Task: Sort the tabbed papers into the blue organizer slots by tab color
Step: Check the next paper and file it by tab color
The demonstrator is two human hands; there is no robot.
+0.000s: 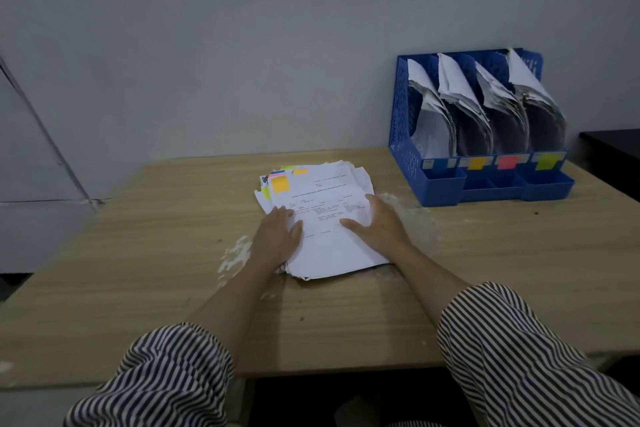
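Note:
A loose stack of white papers [329, 246] lies in the middle of the wooden table [138, 253]. Its top sheet carries an orange tab [280, 185]; pink, blue and yellow-green tabs peek out at the far left corner beneath it. My left hand [278, 236] lies flat on the stack's left edge. My right hand [377, 222] rests flat on its right side, fingers spread. The blue organizer [401, 135] stands at the back right with several slots full of curled papers, labelled blue, orange [477, 163], pink [508, 161] and yellow-green [546, 160].
A grey wall rises right behind the table. White worn patches mark the tabletop around the stack. A dark piece of furniture [613, 146] stands at the far right beyond the organizer. My striped sleeves fill the bottom of the view.

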